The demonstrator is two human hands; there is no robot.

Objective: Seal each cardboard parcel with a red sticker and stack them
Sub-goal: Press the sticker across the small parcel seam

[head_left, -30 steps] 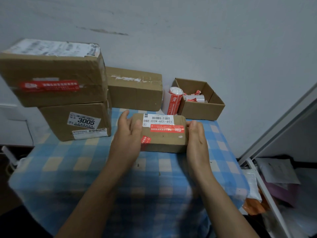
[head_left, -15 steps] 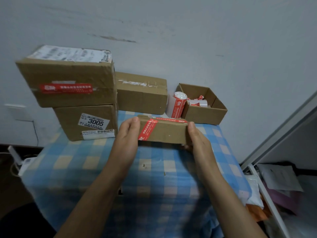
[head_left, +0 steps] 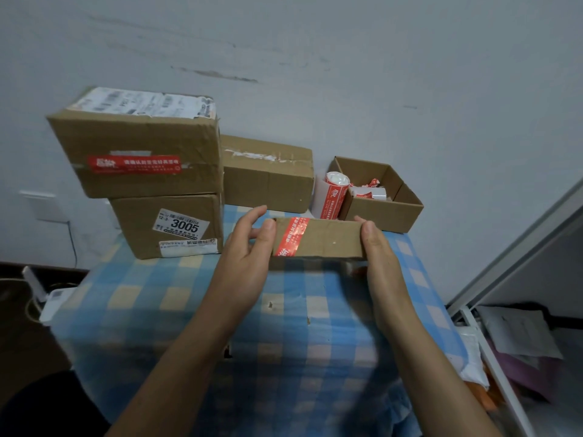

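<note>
Above table [head_left: 157, 294], left grip [head_left: 249, 247], right grip [head_left: 378, 247] hold parcel [head_left: 328, 239] ends.

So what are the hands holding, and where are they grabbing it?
The small cardboard parcel, by its two short ends: left hand on the left end, right hand on the right.

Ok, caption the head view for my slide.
Left hand and right hand hold a red-stickered parcel above the checked table, beside stacked boxes.

The small parcel [head_left: 328, 238] between the left hand [head_left: 249, 247] and right hand [head_left: 375, 247] now turns its plain side forward instead of its barcoded top. Its red sticker [head_left: 291, 236] shows beside the left hand, whose fingers now stretch out behind the parcel.
</note>
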